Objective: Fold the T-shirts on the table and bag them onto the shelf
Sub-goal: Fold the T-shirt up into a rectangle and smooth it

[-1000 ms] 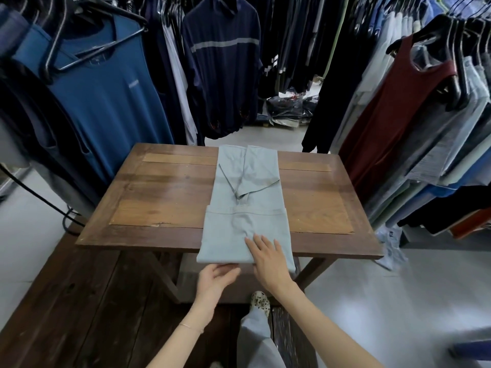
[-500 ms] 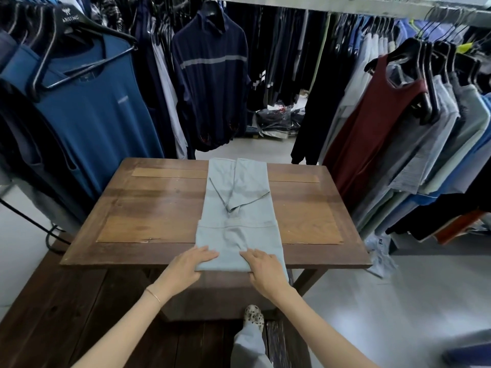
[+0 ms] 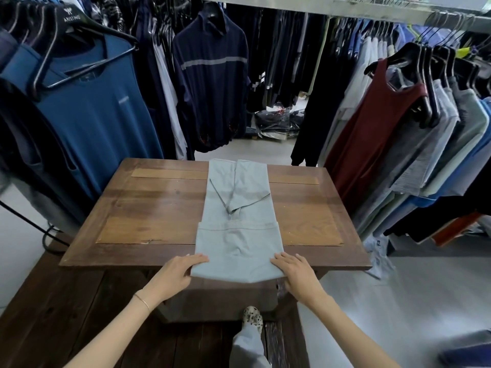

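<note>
A light grey-blue T-shirt (image 3: 239,235) lies lengthwise down the middle of the wooden table (image 3: 148,208). Its sides and sleeves are folded inward, and its lower part is folded up over the body. The near fold hangs slightly past the table's front edge. My left hand (image 3: 176,274) pinches the near left corner of the fold, fingers on top. My right hand (image 3: 295,274) pinches the near right corner in the same way. No bag or shelf shows in this view.
Clothes racks crowd the table: a blue tank top (image 3: 87,107) at left, a navy striped sweater (image 3: 212,83) behind, a maroon tank top (image 3: 372,123) and grey shirts at right. Bagged garments (image 3: 276,123) lie on the floor beyond. My foot (image 3: 252,317) stands under the table's front edge.
My hands have slid apart from the middle of the near fold to its two outer corners. The left hand came up from below the table edge onto the cloth.
</note>
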Demonstrator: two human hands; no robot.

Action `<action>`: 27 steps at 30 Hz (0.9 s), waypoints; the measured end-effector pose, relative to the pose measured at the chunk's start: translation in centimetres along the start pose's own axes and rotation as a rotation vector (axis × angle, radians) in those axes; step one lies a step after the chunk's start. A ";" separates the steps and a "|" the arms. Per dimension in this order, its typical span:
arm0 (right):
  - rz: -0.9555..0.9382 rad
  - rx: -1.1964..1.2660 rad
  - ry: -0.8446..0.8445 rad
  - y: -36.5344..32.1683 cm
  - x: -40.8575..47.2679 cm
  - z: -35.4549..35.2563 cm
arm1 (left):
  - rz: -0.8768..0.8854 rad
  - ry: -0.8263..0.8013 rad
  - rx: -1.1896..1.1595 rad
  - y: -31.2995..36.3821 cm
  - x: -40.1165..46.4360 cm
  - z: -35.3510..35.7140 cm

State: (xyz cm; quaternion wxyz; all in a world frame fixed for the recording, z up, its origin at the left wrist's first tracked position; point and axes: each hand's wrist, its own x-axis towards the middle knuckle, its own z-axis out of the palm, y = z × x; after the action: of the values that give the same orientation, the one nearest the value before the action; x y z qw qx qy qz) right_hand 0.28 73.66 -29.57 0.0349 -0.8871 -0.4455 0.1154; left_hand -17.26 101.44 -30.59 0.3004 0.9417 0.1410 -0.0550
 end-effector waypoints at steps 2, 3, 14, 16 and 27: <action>0.008 0.049 -0.001 0.3 -0.1 -0.1 | -0.025 0.012 -0.064 0.1 -0.2 -0.2; 0.015 0.081 -0.001 0.4 0.0 -0.3 | -0.026 0.035 -0.100 0.1 -0.2 -0.3; 0.042 0.487 -0.221 0.5 -1.6 -4.2 | -0.137 0.014 -0.383 -0.1 0.1 -1.6; 0.061 0.568 -0.221 1.1 -1.4 -5.0 | -0.127 0.024 -0.485 0.2 0.5 -2.3; 0.384 1.143 0.122 1.4 10.7 -8.2 | -0.334 0.392 -0.782 1.4 11.5 -5.0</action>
State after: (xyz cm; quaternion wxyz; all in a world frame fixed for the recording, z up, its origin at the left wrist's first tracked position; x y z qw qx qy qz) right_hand 9.47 81.75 -23.65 0.5100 -0.7974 -0.1419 0.2898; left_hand -5.74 105.91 -27.91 0.5877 0.7147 0.3550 0.1336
